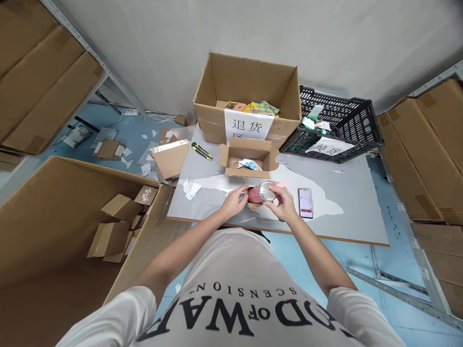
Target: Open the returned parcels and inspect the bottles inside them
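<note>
You have two hands (pixel 284 203) and one silver-topped cylinder (pixel 266 191). On your one bench (pixel 347 183), you can count one phone (pixel 306 203), one utility knife (pixel 201 151), one small open box (pixel 249 172), one large carton (pixel 210 124), one black crate (pixel 361 114) and two white signs (pixel 249 126).

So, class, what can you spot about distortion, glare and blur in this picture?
Head view: wide-angle distortion seems to slant the left shelf outward; head view: pale shine on the can; head view: blocky blur covers part of the phone.

The right hand (pixel 285 202) partly hides the pink container (pixel 255 194)
</note>
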### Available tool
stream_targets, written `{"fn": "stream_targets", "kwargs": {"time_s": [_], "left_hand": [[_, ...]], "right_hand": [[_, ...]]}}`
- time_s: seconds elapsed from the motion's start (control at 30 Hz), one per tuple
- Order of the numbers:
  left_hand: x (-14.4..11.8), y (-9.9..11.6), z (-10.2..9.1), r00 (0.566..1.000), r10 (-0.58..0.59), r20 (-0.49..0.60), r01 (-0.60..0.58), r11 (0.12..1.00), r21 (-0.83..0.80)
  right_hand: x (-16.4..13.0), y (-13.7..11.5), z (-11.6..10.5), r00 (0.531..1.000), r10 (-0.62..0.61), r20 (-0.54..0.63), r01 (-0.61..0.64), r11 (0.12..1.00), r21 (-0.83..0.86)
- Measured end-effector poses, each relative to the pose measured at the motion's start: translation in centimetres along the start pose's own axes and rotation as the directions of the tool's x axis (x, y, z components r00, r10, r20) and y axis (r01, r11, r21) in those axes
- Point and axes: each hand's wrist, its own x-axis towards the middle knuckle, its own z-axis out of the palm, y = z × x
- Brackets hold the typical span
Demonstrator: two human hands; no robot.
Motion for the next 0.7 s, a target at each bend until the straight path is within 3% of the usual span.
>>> {"fn": "stream_targets", "kwargs": {"time_s": [0.17, 0.5, 0.7], "left_hand": [[-0.1, -0.2, -0.1, 0.998, -0.047, -0.04, 0.044, 0.997, -0.069], [0.2, -0.9, 0.0, 0.997, 0.03, -0.067, -0.023, 0.994, 0.109], [1.0, -1.6, 0.4, 0.993, -0.045, -0.108, 0.058, 0.991, 0.121]], "right_hand": [[-0.2, 0.5, 0.5, 0.998, 0.01, 0.06, -0.005, 0.997, -0.075], [-1.0, 3.2, 2.7, 0.973, 0.037, 0.227, 0.032, 0.955, -0.294], [-0.7, 2.9, 3.2, 0.961, 0.101, 0.258, 0.005, 0.925, -0.379]]}}
